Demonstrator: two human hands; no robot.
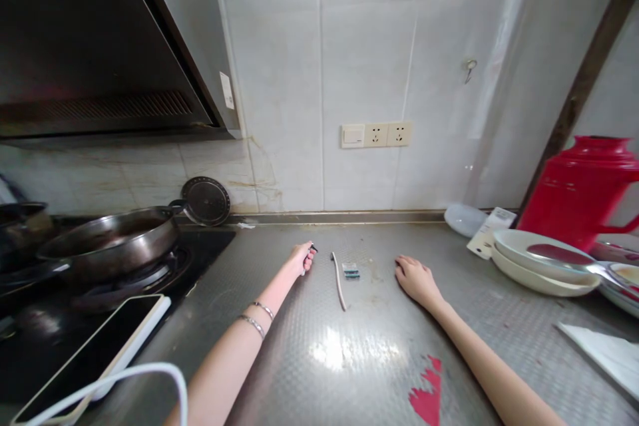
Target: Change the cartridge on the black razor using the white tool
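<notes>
My left hand (302,258), with two bracelets on the forearm, is closed over the metal counter. A small dark object (313,248) pokes out between thumb and fingers; its kind I cannot make out. Just right of this hand lies a thin whitish cord-like strip (338,281), slightly bent. Beside the strip is a small clear packet (351,271) with teal and dark bands. Further right, my right hand (415,276) rests palm down on the counter, holding nothing, its fingers loosely stretched out.
On the left, a steel pan (112,239) sits on the black stove, with a phone (94,359) and white cable (150,367) nearer. At right stand stacked dishes (539,273) and a red thermos (574,193). A torn red piece (428,396) lies at the front.
</notes>
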